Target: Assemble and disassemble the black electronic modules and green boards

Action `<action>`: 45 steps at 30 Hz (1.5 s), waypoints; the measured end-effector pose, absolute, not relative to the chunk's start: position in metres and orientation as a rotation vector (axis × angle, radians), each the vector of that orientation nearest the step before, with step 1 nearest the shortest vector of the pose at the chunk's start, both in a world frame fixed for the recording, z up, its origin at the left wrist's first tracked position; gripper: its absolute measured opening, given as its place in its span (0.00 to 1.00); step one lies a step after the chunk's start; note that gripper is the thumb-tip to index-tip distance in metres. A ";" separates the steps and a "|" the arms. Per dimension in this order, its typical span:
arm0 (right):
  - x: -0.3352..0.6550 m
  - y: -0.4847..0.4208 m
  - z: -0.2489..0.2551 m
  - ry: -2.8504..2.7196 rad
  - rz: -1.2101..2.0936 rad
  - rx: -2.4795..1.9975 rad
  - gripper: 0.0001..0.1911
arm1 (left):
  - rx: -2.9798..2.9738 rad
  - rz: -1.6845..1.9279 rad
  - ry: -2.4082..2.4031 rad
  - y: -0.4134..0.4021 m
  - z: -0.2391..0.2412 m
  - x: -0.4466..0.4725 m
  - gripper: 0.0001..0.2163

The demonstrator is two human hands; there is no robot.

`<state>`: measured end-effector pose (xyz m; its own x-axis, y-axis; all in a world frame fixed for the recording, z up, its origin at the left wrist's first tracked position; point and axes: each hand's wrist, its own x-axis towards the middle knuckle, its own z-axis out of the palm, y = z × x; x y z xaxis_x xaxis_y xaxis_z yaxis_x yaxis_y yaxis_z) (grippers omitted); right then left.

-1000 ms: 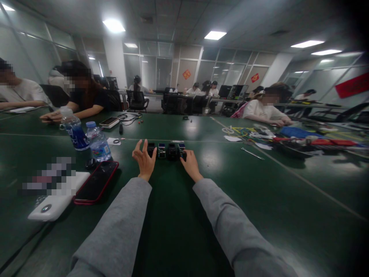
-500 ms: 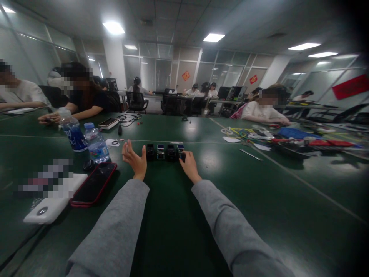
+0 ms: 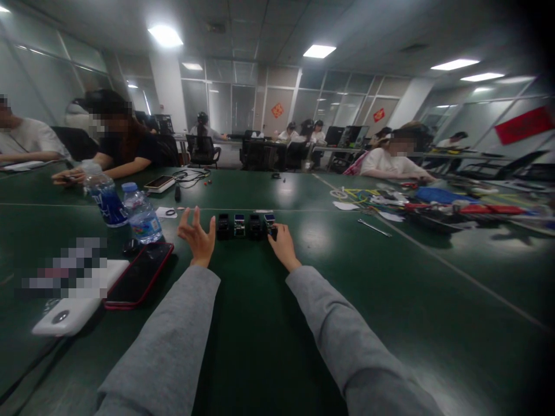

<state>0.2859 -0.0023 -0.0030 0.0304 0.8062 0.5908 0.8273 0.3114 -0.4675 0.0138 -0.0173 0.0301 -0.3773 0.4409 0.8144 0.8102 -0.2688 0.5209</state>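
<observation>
Table (image 3: 416, 283): row of four small devices (image 3: 239, 226) is apparently completed | left hand (image 3: 198, 237): spread, nothing held, beside the row's left end | right hand (image 3: 283, 245): rightmost device (image 3: 269, 219) is pinched, not yet released | bottle labels (image 3: 110, 207): lettering is seen, brand cannot be read; devices' markings are too small

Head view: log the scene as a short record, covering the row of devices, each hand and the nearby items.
Surface: green table
Row: four small devices, side by side
Left hand: fingers spread, holding nothing, just left of the row
Right hand: fingers at the rightmost device; grip unclear
Left side: red-edged phone, blue-capped bottle
Right side: wrench-like metal tool, lying flat
</observation>
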 end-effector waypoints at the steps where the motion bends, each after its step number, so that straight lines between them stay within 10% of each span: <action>1: 0.286 -0.003 -0.003 -1.750 -0.020 -1.482 0.19 | -1.547 -1.681 -1.642 -0.017 0.030 0.014 0.29; 8: 0.286 -0.004 -0.001 -1.758 -0.003 -1.499 0.20 | -1.979 -1.468 -1.413 -0.022 0.035 0.022 0.11; 19: 0.277 -0.015 0.008 -1.865 -0.180 -1.547 0.15 | -1.464 -1.639 -2.469 0.003 0.014 -0.011 0.23; 45: 0.283 -0.004 0.001 -1.826 -0.051 -1.438 0.15 | -1.719 -1.579 -2.426 0.003 0.016 -0.008 0.24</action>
<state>0.2825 -0.0040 0.0015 -0.0400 0.8026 0.5951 0.8345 0.3544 -0.4219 -0.0080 0.0026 0.0165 -0.4597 0.8315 0.3118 0.6220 0.0509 0.7814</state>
